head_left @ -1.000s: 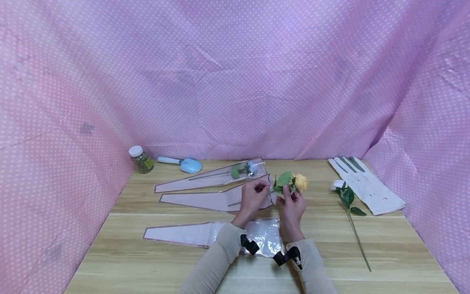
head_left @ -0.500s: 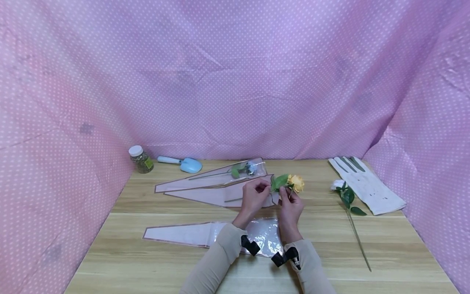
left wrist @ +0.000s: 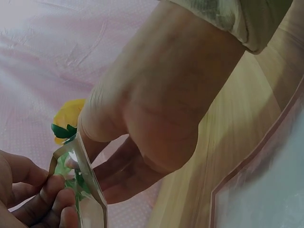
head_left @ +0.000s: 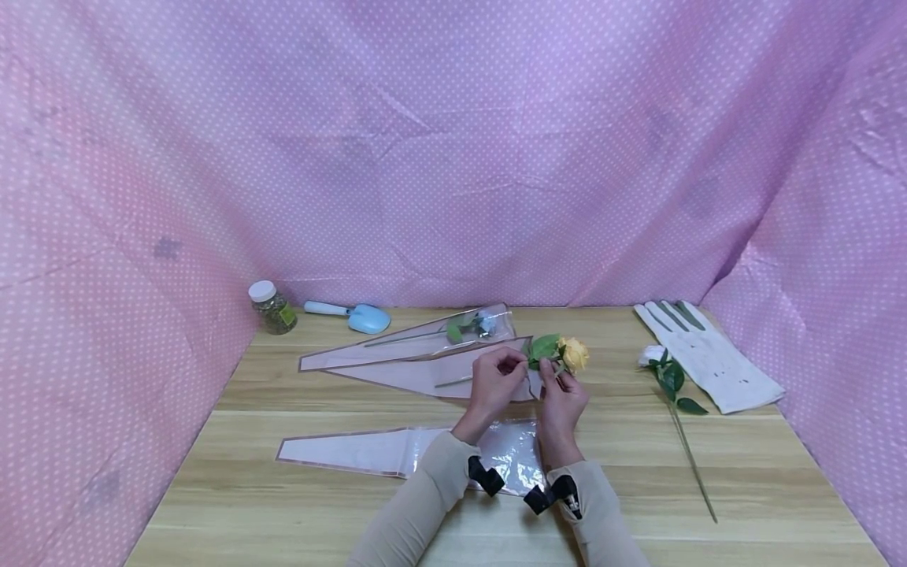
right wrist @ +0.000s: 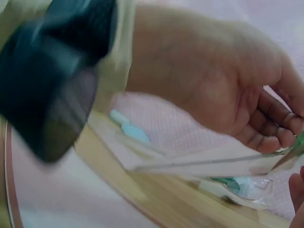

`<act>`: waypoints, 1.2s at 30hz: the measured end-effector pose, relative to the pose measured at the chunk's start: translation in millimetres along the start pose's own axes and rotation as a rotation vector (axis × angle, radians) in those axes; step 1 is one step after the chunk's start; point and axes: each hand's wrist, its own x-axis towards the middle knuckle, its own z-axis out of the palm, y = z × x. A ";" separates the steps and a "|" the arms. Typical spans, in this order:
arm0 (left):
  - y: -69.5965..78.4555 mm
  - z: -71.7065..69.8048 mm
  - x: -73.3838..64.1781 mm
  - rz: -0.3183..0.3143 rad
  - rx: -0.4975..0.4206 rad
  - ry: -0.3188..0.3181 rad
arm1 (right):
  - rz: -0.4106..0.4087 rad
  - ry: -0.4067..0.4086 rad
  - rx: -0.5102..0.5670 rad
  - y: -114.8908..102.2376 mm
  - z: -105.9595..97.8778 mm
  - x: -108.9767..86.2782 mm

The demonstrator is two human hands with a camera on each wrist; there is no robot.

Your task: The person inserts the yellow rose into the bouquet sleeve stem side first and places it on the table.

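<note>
My left hand (head_left: 494, 386) pinches the mouth edge of a clear flower sleeve (head_left: 414, 376) with a pale, brown-edged back. A yellow rose (head_left: 573, 354) with green leaves lies partly in it; the stem shows inside the sleeve and the bloom sticks out past the mouth. Fingers of my right hand (head_left: 563, 405) hold the rose just below the bloom. In the left wrist view, the right hand (left wrist: 156, 109) partly covers the yellow bloom (left wrist: 70, 115), while the left fingers (left wrist: 50, 192) grip the sleeve's edge. The left hand (right wrist: 204, 78) fills much of the right wrist view.
Behind lies another sleeve (head_left: 340, 358) with a pale rose (head_left: 485, 323); a third sleeve (head_left: 347, 454) lies under my forearms. To the right are a white rose (head_left: 650, 357) and a glove (head_left: 723, 370). A jar (head_left: 272, 309) and blue trowel (head_left: 368, 319) stand back left.
The sleeve has shifted right, its narrow end now meeting the sleeve behind. The yellow rose has moved slightly left, its leaves closer to the sleeve's mouth.
</note>
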 end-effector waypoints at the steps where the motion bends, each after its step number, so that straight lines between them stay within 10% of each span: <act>1: 0.0 0.4 -0.1 -0.004 0.000 0.002 | 0.011 -0.001 0.030 -0.3 0.9 -0.2; 11: 0.3 0.4 -0.6 -0.014 -0.006 -0.005 | 0.183 -0.016 0.301 -4.1 2.3 1.8; 36: 7.5 -1.0 -1.2 -0.015 -0.015 -0.027 | 0.226 -0.061 0.249 -8.9 -1.7 2.0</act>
